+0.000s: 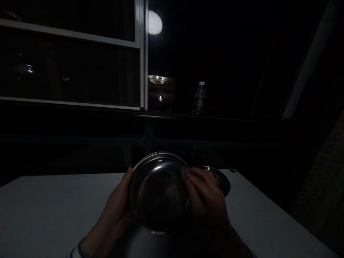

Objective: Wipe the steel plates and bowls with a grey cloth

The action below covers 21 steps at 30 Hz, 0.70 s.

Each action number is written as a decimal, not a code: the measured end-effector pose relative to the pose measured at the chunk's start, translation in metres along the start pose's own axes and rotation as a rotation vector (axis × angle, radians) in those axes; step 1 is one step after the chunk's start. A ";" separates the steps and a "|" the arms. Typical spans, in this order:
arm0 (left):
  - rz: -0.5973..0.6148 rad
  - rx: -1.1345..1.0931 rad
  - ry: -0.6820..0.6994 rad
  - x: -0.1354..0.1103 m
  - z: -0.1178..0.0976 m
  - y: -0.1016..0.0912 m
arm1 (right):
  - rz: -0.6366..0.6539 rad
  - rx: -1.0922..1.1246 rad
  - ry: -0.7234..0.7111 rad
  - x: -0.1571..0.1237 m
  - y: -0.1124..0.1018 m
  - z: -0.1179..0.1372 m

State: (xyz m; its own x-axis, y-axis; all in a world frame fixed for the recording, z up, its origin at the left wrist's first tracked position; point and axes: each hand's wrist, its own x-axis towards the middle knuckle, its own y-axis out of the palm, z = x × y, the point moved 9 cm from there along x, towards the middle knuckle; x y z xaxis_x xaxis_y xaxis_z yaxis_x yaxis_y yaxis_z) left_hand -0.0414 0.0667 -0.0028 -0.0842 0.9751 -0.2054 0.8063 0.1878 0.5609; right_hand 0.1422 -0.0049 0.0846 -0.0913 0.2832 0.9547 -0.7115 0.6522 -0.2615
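Observation:
A shiny metal bowl (pixel 158 191) is tilted above the white table, its hollow side facing me. My left hand (pixel 116 202) grips its left rim, thumb at the edge and the other fingers partly hidden behind it. At the bowl's right side is my right hand (pixel 206 197), fingers bent and pinched together. A small greyish piece (pixel 184 173) shows at those fingertips against the inner wall; its kind is too dark to make out. Partly behind my right hand, a dark round dish or lid (pixel 223 182) with a shiny rim rests on the table.
The white table (pixel 51 204) spreads to both sides, with a small dark label (pixel 233 171) near its far right corner. Beyond it, a clear plastic bottle (pixel 199 98) with a white cap stands on a ledge by a window frame (pixel 143 53). The surroundings are very dark.

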 end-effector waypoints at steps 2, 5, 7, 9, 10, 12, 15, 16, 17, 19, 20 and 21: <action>-0.001 0.032 -0.008 -0.001 0.003 0.000 | 0.034 0.004 0.014 0.001 0.001 -0.001; -0.011 0.078 0.002 0.000 0.007 -0.002 | 0.100 -0.001 0.028 0.002 0.004 -0.003; 0.021 0.114 -0.006 0.001 0.012 -0.001 | 0.140 0.001 0.015 0.002 0.007 -0.003; 0.085 0.149 -0.019 0.001 0.018 0.004 | 0.175 -0.005 -0.013 0.002 0.010 -0.001; 0.110 0.171 -0.025 0.001 0.020 0.005 | 0.191 -0.014 -0.033 0.001 0.012 0.000; 0.126 0.230 -0.042 0.000 0.025 0.006 | 0.215 -0.039 -0.077 0.000 0.016 0.007; 0.110 0.323 -0.057 -0.003 0.027 0.004 | 0.226 -0.072 -0.157 -0.005 0.024 0.022; 0.111 0.340 -0.058 -0.004 0.028 0.004 | 0.216 -0.080 -0.181 -0.006 0.026 0.028; 0.113 0.350 -0.057 -0.005 0.027 0.005 | 0.215 -0.084 -0.205 -0.008 0.028 0.032; 0.115 0.349 -0.057 -0.006 0.027 0.006 | 0.223 -0.089 -0.252 -0.011 0.031 0.035; 0.112 0.340 -0.060 -0.006 0.027 0.006 | 0.230 -0.095 -0.256 -0.011 0.031 0.032; 0.112 0.328 -0.064 -0.006 0.027 0.006 | 0.242 -0.101 -0.239 -0.010 0.031 0.026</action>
State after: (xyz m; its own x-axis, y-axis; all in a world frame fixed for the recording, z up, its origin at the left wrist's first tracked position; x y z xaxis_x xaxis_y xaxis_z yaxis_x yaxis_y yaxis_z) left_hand -0.0207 0.0589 -0.0197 0.0444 0.9761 -0.2129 0.9545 0.0215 0.2975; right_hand 0.1025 -0.0059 0.0706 -0.4174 0.2733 0.8667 -0.5780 0.6561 -0.4853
